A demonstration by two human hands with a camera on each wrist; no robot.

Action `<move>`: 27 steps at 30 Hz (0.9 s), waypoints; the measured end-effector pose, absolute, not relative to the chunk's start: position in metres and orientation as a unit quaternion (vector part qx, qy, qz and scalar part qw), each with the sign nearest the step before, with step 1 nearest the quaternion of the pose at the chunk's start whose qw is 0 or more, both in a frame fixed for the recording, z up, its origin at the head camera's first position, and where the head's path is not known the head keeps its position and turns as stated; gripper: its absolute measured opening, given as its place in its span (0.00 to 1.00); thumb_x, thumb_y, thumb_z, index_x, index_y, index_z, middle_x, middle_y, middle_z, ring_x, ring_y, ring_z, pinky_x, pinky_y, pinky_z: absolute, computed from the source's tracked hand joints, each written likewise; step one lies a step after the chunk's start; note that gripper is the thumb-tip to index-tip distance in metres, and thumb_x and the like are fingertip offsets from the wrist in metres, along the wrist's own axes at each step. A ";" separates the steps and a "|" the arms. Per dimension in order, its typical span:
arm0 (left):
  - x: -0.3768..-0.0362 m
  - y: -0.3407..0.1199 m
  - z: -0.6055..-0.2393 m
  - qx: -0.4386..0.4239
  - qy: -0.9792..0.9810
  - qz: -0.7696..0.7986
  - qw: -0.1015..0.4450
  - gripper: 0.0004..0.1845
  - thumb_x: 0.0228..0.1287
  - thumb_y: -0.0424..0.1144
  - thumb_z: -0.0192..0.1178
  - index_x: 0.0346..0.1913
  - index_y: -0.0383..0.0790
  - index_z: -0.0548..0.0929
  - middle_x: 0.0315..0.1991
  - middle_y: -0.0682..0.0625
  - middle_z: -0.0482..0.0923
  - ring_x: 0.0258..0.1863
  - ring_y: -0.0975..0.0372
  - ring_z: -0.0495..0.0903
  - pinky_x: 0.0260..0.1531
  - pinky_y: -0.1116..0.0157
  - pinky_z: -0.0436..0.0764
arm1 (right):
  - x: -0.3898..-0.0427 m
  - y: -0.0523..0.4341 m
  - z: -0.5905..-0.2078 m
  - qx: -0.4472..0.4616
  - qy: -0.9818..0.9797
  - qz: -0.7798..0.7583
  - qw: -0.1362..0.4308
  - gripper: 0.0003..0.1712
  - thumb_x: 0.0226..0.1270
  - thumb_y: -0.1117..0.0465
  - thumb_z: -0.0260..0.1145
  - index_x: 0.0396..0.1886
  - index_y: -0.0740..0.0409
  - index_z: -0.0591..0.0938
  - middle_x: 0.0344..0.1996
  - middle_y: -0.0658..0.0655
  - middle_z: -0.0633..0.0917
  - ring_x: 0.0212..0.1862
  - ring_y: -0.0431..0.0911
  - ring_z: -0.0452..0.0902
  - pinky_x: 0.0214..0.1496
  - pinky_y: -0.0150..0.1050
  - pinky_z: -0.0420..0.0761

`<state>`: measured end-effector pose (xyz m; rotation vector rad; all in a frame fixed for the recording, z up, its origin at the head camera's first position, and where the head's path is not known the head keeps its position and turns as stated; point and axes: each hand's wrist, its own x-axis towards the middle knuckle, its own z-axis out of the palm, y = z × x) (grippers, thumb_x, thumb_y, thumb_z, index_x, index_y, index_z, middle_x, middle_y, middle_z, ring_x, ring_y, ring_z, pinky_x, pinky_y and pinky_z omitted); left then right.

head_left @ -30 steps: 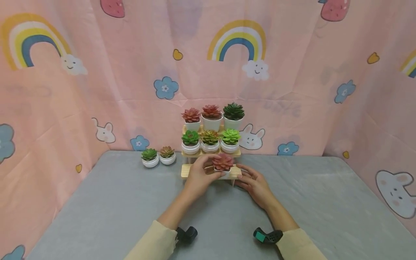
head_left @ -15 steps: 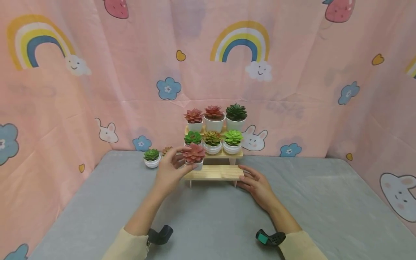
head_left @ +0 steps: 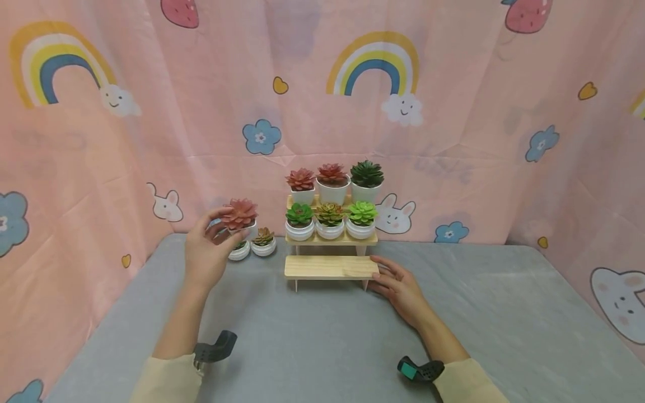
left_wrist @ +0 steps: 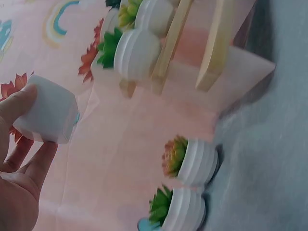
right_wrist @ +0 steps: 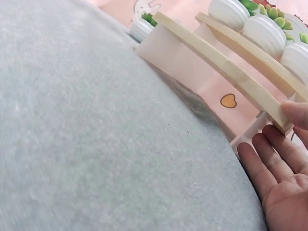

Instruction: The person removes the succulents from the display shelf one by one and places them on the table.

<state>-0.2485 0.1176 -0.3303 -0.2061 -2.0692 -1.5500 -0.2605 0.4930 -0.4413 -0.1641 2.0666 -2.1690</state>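
Observation:
My left hand (head_left: 206, 246) holds a pink-red succulent (head_left: 240, 214) in a squarish white pot (left_wrist: 48, 109), thumb on one side of the pot and fingers on the other. In the head view it is raised in front of two small potted succulents, a green one (head_left: 239, 251) partly hidden behind it and a brownish-orange one (head_left: 263, 242). My right hand (head_left: 403, 291) grips the right end of the bottom board of a three-tier wooden plant stand (head_left: 330, 268), thumb at the board's edge (right_wrist: 276, 113) and fingers beneath. That bottom board bears no pots.
Three potted succulents, two reddish (head_left: 301, 184) and one dark green (head_left: 367, 178), line the top tier. On the middle tier stand green (head_left: 299, 221), yellow-orange (head_left: 330, 221) and bright green (head_left: 361, 221) ones. A pink patterned curtain (head_left: 201, 145) hangs behind the grey-covered table (head_left: 322, 347).
The pink-red succulent has left the bottom board, lifted and carried left by my left hand past the stand to above the two small pots. My right hand stays at the board's right end.

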 end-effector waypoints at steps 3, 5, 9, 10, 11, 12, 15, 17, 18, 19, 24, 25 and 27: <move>-0.252 0.106 -0.334 -0.056 -0.765 -0.574 0.287 0.27 0.58 0.30 0.73 0.61 0.37 0.79 0.54 0.53 0.79 0.49 0.74 0.81 0.53 0.81 0.80 | -0.260 0.493 -0.440 -0.054 0.687 -0.721 0.070 0.33 0.76 0.66 0.58 0.77 0.65 0.62 0.74 0.72 0.65 0.64 0.43 0.76 0.62 0.38 0.83; -0.256 0.099 -0.338 -0.039 -0.763 -0.575 0.293 0.27 0.58 0.31 0.73 0.61 0.37 0.79 0.53 0.54 0.79 0.49 0.74 0.81 0.53 0.80 0.80 | -0.260 0.493 -0.439 -0.054 0.687 -0.721 0.070 0.33 0.76 0.66 0.58 0.77 0.65 0.62 0.74 0.72 0.65 0.63 0.42 0.76 0.63 0.38 0.83; -0.263 0.086 -0.348 0.007 -0.769 -0.571 0.288 0.27 0.59 0.33 0.74 0.62 0.39 0.79 0.51 0.55 0.79 0.52 0.69 0.81 0.56 0.76 0.81 | -0.259 0.493 -0.439 -0.051 0.687 -0.721 0.068 0.32 0.76 0.66 0.58 0.76 0.65 0.62 0.74 0.72 0.66 0.62 0.42 0.77 0.63 0.40 0.83; -0.265 0.083 -0.351 0.017 -0.770 -0.570 0.287 0.28 0.58 0.33 0.74 0.62 0.39 0.79 0.51 0.55 0.79 0.53 0.67 0.82 0.57 0.75 0.82 | -0.259 0.493 -0.439 -0.051 0.687 -0.721 0.068 0.32 0.76 0.66 0.58 0.76 0.65 0.62 0.73 0.73 0.66 0.63 0.42 0.77 0.63 0.40 0.83; -0.267 0.080 -0.354 0.027 -0.773 -0.567 0.285 0.28 0.58 0.34 0.74 0.62 0.40 0.79 0.52 0.55 0.79 0.54 0.65 0.82 0.57 0.74 0.82 | -0.259 0.493 -0.439 -0.051 0.688 -0.721 0.068 0.32 0.76 0.65 0.58 0.76 0.65 0.62 0.73 0.73 0.66 0.63 0.42 0.77 0.64 0.40 0.83; -0.269 0.077 -0.356 0.032 -0.773 -0.565 0.286 0.28 0.58 0.34 0.74 0.62 0.40 0.79 0.52 0.54 0.79 0.56 0.63 0.82 0.57 0.73 0.82 | -0.259 0.493 -0.439 -0.051 0.688 -0.721 0.067 0.32 0.76 0.65 0.58 0.76 0.65 0.62 0.74 0.72 0.66 0.63 0.43 0.77 0.64 0.40 0.83; -0.273 0.071 -0.364 0.040 -0.775 -0.558 0.295 0.28 0.58 0.33 0.74 0.62 0.38 0.79 0.55 0.52 0.78 0.57 0.58 0.83 0.57 0.73 0.82 | -0.259 0.493 -0.440 -0.052 0.687 -0.721 0.066 0.33 0.76 0.65 0.58 0.76 0.65 0.62 0.74 0.72 0.66 0.64 0.43 0.76 0.63 0.39 0.83; -0.276 0.068 -0.370 0.039 -0.776 -0.551 0.305 0.27 0.59 0.32 0.73 0.62 0.36 0.79 0.56 0.49 0.78 0.57 0.56 0.83 0.56 0.75 0.81 | -0.259 0.493 -0.441 -0.053 0.686 -0.723 0.065 0.32 0.76 0.65 0.58 0.76 0.65 0.63 0.74 0.71 0.66 0.64 0.42 0.76 0.63 0.38 0.83; -0.276 0.066 -0.373 0.039 -0.776 -0.547 0.310 0.27 0.59 0.31 0.73 0.62 0.35 0.78 0.56 0.48 0.77 0.57 0.55 0.83 0.55 0.76 0.81 | -0.259 0.493 -0.441 -0.054 0.686 -0.723 0.065 0.33 0.76 0.65 0.58 0.76 0.65 0.62 0.74 0.71 0.66 0.63 0.42 0.76 0.63 0.38 0.83; -0.277 0.065 -0.376 0.042 -0.778 -0.542 0.314 0.27 0.59 0.30 0.73 0.62 0.34 0.78 0.56 0.48 0.77 0.57 0.54 0.82 0.55 0.76 0.81 | -0.259 0.493 -0.441 -0.055 0.686 -0.722 0.064 0.33 0.76 0.65 0.58 0.76 0.65 0.62 0.74 0.71 0.66 0.64 0.42 0.76 0.63 0.38 0.83; -0.280 0.058 -0.390 0.053 -0.780 -0.536 0.319 0.27 0.59 0.30 0.72 0.62 0.33 0.78 0.57 0.44 0.75 0.59 0.49 0.82 0.58 0.69 0.82 | -0.259 0.492 -0.440 -0.057 0.688 -0.721 0.063 0.33 0.76 0.66 0.58 0.76 0.65 0.63 0.74 0.72 0.66 0.65 0.44 0.75 0.64 0.40 0.83; -0.281 0.057 -0.393 0.056 -0.780 -0.537 0.317 0.27 0.59 0.30 0.72 0.62 0.33 0.78 0.58 0.43 0.75 0.59 0.48 0.82 0.59 0.66 0.82 | -0.259 0.492 -0.440 -0.055 0.687 -0.721 0.063 0.32 0.76 0.66 0.58 0.76 0.65 0.63 0.74 0.72 0.66 0.65 0.45 0.75 0.64 0.40 0.83; -0.283 0.054 -0.400 0.067 -0.781 -0.537 0.311 0.27 0.59 0.30 0.72 0.62 0.33 0.78 0.57 0.43 0.75 0.59 0.47 0.82 0.59 0.65 0.82 | -0.259 0.492 -0.441 -0.051 0.689 -0.720 0.062 0.32 0.76 0.66 0.58 0.76 0.65 0.63 0.74 0.72 0.66 0.66 0.47 0.75 0.64 0.41 0.83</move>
